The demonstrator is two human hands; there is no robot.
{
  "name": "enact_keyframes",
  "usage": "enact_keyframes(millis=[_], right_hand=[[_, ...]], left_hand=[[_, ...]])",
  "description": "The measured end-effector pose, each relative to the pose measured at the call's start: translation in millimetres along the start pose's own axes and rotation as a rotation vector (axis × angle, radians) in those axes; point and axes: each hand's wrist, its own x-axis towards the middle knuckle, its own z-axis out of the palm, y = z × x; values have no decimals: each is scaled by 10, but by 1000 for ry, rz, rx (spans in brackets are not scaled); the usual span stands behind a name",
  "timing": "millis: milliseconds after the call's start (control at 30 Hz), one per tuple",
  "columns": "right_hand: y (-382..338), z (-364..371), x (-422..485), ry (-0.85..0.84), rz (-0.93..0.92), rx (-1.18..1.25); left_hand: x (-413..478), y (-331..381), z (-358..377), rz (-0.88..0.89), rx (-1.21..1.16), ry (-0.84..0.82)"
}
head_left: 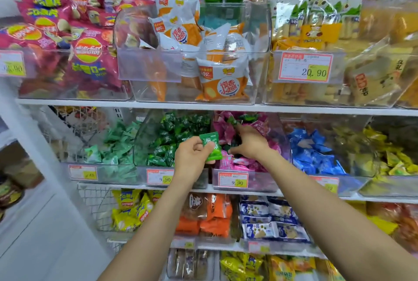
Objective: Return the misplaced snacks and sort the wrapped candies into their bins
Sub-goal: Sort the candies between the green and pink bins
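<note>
Green candy [212,147] is pinched in the left hand [192,153], just beside the green bin [141,140]. The right hand [251,142] digs in the pink bin [267,181]; its grip is hidden. Green strays [245,117] lie there: sorting isn't done.

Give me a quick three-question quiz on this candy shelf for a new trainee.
1. True or false: the left hand holds a green candy.
2. Which bin is the right hand reaching into? A) blue B) pink C) yellow
3. Fill in: the stray candies at the back of the pink bin are ____.
Key: 1 true; 2 B; 3 green.
</note>
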Motion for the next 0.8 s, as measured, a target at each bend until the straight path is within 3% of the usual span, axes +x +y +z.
enact_keyframes(millis=[133,267,400,500,567,700,800], right_hand=[[-49,45,-45,42,-12,-2],[-5,22,-120,212,-6,260],[9,-128,-228,387,67,606],[-45,-230,-385,280,95,921],[-108,-262,-486,191,60,1029],[-257,-298,-584,84,-65,1120],[-249,-296,-526,118,-63,1086]], left_hand=[[59,-10,-97,-4,-5,-56],[187,12,-247,-4,28,-28],[344,-33,-400,45,396,60],[420,-88,-371,162,599,68],[402,-20,-275,282,490,13],[321,153,-51,265,266,-224],[332,147,-81,230,181,-76]])
